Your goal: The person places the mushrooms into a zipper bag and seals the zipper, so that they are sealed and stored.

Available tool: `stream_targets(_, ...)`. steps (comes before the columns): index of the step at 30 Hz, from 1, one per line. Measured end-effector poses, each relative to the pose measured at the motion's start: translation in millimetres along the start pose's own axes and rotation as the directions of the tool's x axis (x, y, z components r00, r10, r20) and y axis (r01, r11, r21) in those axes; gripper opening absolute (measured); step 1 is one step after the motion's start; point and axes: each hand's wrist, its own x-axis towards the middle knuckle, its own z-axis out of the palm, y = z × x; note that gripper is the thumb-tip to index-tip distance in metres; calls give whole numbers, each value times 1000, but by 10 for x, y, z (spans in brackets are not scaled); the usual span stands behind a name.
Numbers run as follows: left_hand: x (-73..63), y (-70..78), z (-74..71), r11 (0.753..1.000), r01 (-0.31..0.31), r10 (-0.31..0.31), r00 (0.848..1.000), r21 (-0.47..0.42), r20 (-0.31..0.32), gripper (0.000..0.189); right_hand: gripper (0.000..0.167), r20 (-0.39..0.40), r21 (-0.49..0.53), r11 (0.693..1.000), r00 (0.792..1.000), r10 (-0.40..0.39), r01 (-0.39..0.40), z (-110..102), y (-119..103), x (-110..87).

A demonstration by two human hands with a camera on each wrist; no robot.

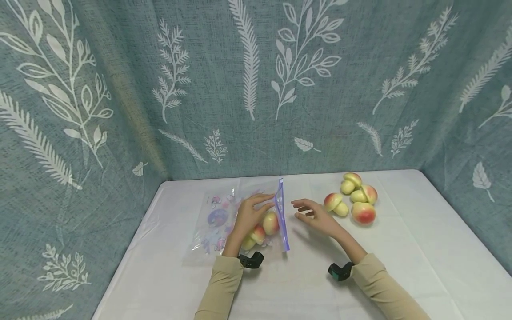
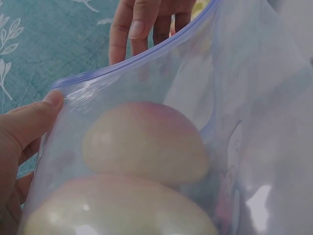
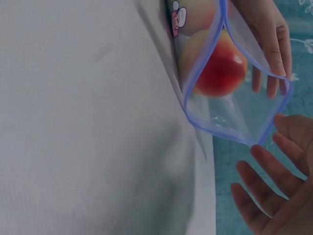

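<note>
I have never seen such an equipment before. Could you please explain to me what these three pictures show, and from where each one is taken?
There is no machine here: a person works with two bare hands. The widest picture comes from a camera on the person's head, looking forward and down. The other two come from cameras worn on the wrists, one for each hand.

On the white-covered table lies a clear plastic bag with a purple rim. At least two yellow-and-red pieces are inside it; four more lie loose on the person's right.

The left hand holds the bag near its opening. The right hand holds nothing; it is near the opening, fingers loosely bent.
</note>
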Motion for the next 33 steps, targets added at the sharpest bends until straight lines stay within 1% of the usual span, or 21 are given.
stream_targets(6,-2,4,-2,1000,-8,8,1000,3,-4,27,35,-46,-37,999,999,1,-3,-57,2,-6)
stream_targets(12,-7,0,-3,1000,10,-10,1000,1,0,26,34,-80,-76,997,997,-25,19,-111,11,-22)
stream_targets(17,-7,1,-7,1000,11,-11,1000,-3,4,26,33,-107,-140,989,992,-70,54,-182,24,-29)
stream_targets(20,-5,-9,-5,1000,10,-10,1000,-4,3,26,33,-111,-179,982,990,-83,62,-229,25,-27)
stream_targets(26,-2,-32,2,1000,-5,5,1000,-5,0,27,34,-98,-242,969,992,-77,52,-319,42,-14)
stream_targets(33,-13,-26,-9,1000,10,-10,1000,-12,10,28,33,-115,-327,944,991,-71,30,-412,73,5)
